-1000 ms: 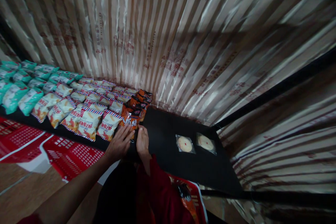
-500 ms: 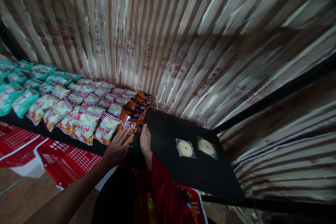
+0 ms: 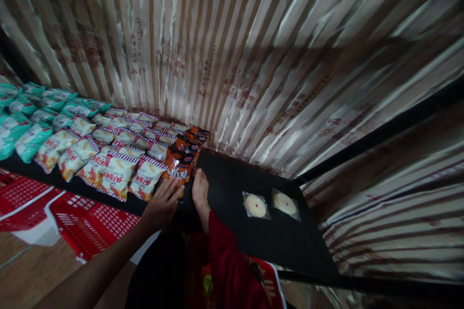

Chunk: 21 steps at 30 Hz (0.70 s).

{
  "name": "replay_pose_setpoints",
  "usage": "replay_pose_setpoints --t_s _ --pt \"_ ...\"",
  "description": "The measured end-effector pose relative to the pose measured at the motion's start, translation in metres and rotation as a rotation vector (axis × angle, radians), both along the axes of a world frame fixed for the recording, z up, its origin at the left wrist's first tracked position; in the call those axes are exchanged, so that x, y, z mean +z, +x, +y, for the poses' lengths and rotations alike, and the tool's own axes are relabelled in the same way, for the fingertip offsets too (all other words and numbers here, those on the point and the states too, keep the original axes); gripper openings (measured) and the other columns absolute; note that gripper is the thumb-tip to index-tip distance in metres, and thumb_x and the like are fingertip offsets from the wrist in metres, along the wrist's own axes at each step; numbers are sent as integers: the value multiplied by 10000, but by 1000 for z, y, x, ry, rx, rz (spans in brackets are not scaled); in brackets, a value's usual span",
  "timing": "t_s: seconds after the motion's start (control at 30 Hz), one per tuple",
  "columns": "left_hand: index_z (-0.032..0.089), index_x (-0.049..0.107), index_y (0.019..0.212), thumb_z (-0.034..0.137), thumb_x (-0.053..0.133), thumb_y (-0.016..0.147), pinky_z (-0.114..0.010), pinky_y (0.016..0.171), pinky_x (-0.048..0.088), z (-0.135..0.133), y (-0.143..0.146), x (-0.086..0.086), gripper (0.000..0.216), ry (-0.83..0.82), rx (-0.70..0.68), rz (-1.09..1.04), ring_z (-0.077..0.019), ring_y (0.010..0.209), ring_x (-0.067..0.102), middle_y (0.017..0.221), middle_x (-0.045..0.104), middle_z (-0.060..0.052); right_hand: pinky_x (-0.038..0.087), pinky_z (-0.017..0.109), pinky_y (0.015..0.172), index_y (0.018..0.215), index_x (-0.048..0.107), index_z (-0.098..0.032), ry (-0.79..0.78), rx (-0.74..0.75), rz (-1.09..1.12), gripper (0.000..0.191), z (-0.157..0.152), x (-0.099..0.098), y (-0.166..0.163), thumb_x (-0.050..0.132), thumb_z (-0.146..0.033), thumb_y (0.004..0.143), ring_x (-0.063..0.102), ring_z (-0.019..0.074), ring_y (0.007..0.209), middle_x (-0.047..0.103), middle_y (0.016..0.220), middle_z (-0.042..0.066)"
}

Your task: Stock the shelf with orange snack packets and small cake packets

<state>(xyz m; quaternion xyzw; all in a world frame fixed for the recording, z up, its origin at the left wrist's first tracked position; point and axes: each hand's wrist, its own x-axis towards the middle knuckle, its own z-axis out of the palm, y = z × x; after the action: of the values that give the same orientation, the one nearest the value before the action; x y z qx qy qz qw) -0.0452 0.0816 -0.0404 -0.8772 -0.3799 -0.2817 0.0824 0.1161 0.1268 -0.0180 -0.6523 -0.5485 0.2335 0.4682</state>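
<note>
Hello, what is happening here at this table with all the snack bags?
A person stands at a black table and sets out snack packets in rows. Both hands are at the front orange packet: the left hand lies flat with its fingers on the packet's near edge, and the right hand stands on edge beside it. To the left lie rows of red-and-white packets and green packets. Two round cakes in clear wrap lie apart on the right. Red baskets sit below.

A black shelf [image 3: 232,188] carries rows of snack bags [image 3: 116,174] and two wrapped round cakes [image 3: 270,204].
</note>
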Motion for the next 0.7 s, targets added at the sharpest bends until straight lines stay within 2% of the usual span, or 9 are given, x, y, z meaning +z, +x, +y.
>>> replay_pose_setpoints --t_s 0.13,0.47,0.6,0.7 --pt "118 467 1321 152 429 847 -498 1069 341 1 0 2 477 18 5 2 -311 1394 200 1461 341 -184 403 346 981 1076 673 -127 -37 14 1 713 0 -4 0 96 -523 939 574 210 1102 650 1147 138" --pt "143 427 1358 191 414 863 -485 1080 331 0 -1 0 497 -6 1 -11 -301 1391 213 1480 316 -154 409 347 971 1099 663 -141 -40 52 -73 636 3 -4 2 116 -432 955 577 204 1088 653 1143 121" --pt "137 428 1357 191 407 864 -496 1073 337 1 0 0 496 -7 15 17 -305 1394 203 1483 303 -162 374 362 1001 1078 674 -173 -16 1 -157 491 0 -6 0 255 -395 947 536 201 1112 631 1159 102" --pt "136 436 1351 186 403 863 -497 1069 345 0 0 1 492 -3 14 23 -305 1393 203 1480 306 -166 412 336 939 1095 665 -193 10 -71 -194 392 -3 -6 -4 367 -374 915 544 192 1034 605 1105 103"
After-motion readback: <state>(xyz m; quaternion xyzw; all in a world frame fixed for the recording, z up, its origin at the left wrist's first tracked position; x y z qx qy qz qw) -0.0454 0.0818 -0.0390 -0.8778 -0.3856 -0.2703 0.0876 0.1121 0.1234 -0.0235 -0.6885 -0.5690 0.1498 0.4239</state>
